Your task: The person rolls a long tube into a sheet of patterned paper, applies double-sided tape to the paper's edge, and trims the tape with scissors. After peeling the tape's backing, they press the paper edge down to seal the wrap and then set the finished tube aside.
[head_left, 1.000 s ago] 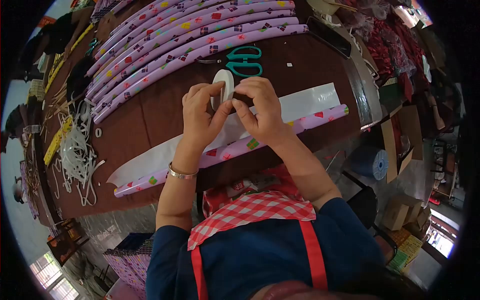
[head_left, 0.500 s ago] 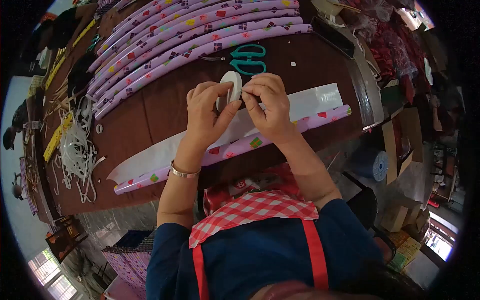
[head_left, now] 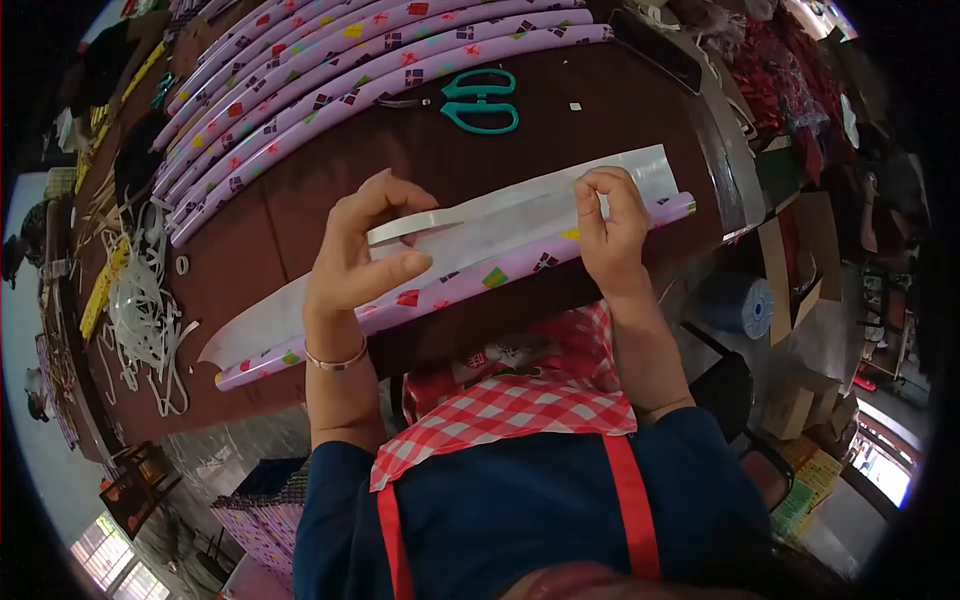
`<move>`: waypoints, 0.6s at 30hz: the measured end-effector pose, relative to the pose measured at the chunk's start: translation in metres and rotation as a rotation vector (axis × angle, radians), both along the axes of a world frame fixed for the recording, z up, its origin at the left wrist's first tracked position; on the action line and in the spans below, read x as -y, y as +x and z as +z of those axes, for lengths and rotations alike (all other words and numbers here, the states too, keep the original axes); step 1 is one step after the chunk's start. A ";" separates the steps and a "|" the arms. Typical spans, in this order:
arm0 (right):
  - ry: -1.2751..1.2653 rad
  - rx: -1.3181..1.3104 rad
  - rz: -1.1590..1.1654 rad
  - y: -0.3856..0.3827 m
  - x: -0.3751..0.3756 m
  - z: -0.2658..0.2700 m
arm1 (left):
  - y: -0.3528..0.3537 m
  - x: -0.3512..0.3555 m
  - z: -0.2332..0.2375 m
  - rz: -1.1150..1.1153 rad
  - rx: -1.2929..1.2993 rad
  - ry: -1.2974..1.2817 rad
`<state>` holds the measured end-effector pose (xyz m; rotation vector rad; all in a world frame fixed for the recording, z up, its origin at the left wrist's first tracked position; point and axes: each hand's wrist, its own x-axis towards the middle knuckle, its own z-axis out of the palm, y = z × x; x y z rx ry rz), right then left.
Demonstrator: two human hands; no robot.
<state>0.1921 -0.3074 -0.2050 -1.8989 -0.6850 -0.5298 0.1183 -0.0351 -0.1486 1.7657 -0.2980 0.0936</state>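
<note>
My left hand (head_left: 345, 255) has its thumb and fingers around a narrow roll of white tape (head_left: 415, 226), seen nearly edge-on. To the right, my right hand (head_left: 612, 225) is pinched closed near the paper's far edge; a pale strip seems to run from the roll towards it, hard to tell from the white paper. Below both hands lies a roll of purple gift wrapping paper (head_left: 440, 293), printed with presents, its white underside (head_left: 510, 225) partly unrolled. Teal-handled scissors (head_left: 480, 101) rest beyond them on the brown table (head_left: 330, 205).
Several finished purple paper rolls (head_left: 330, 90) lie side by side at the back left. A tangle of white strips (head_left: 145, 310) sits at the left, near a small white ring (head_left: 182, 265). A dark phone-like slab (head_left: 655, 52) lies at the back right. A blue spool (head_left: 740, 305) stands off the table's right side.
My hands have drawn apart, the left moving left and down with the tape roll, the right moving right. The roll has tilted from upright to nearly flat. The view has shifted slightly.
</note>
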 end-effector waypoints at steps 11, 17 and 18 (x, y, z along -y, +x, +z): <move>-0.221 -0.183 0.013 0.001 0.007 0.001 | -0.060 -0.026 0.014 0.197 0.124 0.145; -0.255 -0.208 0.005 0.003 0.006 0.003 | -0.118 -0.080 0.020 0.295 -0.223 0.249; -0.260 -0.211 0.007 0.004 0.006 0.003 | -0.119 -0.086 0.023 0.217 -0.372 0.277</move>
